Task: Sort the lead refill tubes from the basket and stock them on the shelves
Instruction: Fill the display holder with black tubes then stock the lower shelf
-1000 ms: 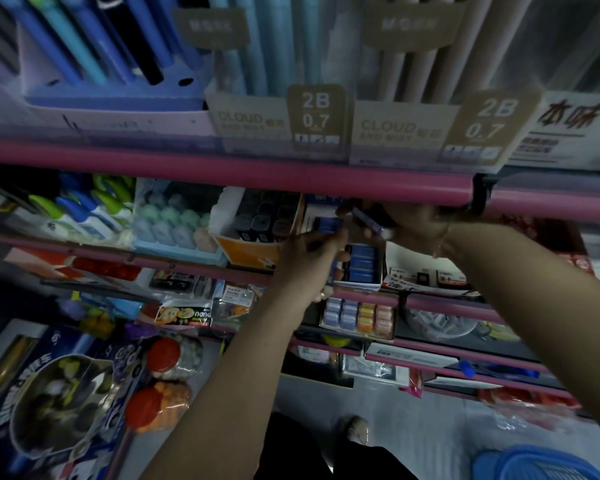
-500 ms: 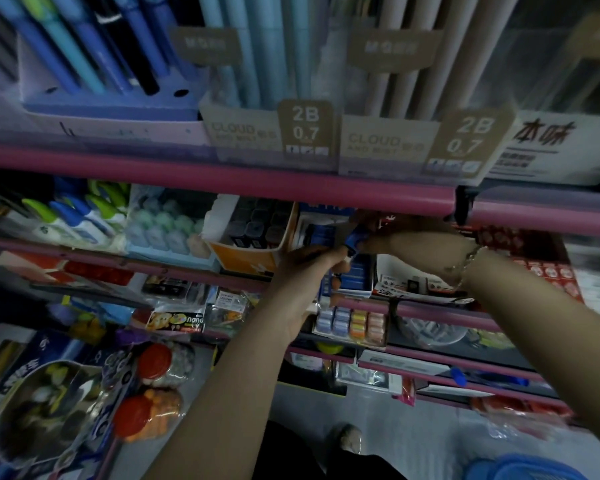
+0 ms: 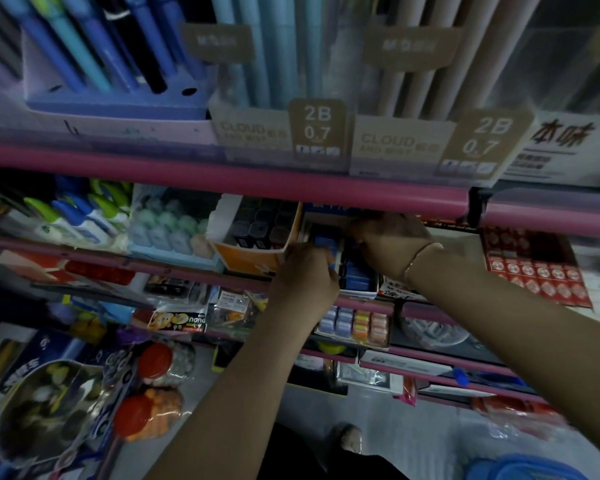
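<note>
Pink-railed stationery shelves (image 3: 222,188) fill the view; left hand (image 3: 305,271) pinches blue lead refill tubes (image 3: 329,258) just beside the white display box (image 3: 357,289); right hand (image 3: 388,244) reaches inside, grasp unclear; better to seat tubes upright, aligned with neighbours beneath the fingers.

Above the fingers (image 3: 326,252), two tan tags (image 3: 317,128) read "2B 0.7". The boxes (image 3: 253,133) beside them read "CLOUD". Below the fingers, a packet (image 3: 179,320) reads "nana".
</note>
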`<state>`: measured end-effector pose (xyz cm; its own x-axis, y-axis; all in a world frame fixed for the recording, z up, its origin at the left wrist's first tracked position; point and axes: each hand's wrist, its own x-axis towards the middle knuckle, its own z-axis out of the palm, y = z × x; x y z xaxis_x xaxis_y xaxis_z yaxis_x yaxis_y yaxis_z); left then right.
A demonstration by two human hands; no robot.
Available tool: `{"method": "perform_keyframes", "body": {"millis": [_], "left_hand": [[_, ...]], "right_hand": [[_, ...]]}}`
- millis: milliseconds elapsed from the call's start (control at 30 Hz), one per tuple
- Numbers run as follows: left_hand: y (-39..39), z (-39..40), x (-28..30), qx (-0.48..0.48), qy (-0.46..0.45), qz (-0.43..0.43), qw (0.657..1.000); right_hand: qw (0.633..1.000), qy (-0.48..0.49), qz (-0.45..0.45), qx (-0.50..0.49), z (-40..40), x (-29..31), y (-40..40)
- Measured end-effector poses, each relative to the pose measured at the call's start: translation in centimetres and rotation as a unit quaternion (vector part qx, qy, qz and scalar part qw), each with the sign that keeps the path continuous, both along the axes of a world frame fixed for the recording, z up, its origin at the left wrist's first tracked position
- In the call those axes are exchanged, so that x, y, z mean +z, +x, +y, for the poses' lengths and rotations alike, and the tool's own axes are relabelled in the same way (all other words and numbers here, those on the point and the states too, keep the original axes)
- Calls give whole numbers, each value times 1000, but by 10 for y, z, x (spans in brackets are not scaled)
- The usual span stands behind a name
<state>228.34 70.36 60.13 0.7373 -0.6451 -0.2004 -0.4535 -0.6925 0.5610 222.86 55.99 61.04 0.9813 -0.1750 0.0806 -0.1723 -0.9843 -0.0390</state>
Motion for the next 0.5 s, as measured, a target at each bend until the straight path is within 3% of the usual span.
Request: {"method": "perform_keyframes", "body": {"millis": [233, 333, 400, 467, 500], "left_hand": [[-3, 5, -6, -11, -24, -38, 999], [-11, 8, -4, 2, -101, -80, 992], [-16, 9, -1, 57, -188, -3, 980], [-20, 9, 5, 150, -278, 169, 934], [-23, 9, 8, 191, -319, 237, 897]], "right_hand": [[995, 33, 93, 26, -7, -4, 3], [995, -34, 86, 43, 4, -2, -7], [1000, -9, 21, 20, 14, 3, -16], [980, 146, -128, -40, 27, 9, -30], [947, 246, -184, -97, 33, 14, -36]]}}
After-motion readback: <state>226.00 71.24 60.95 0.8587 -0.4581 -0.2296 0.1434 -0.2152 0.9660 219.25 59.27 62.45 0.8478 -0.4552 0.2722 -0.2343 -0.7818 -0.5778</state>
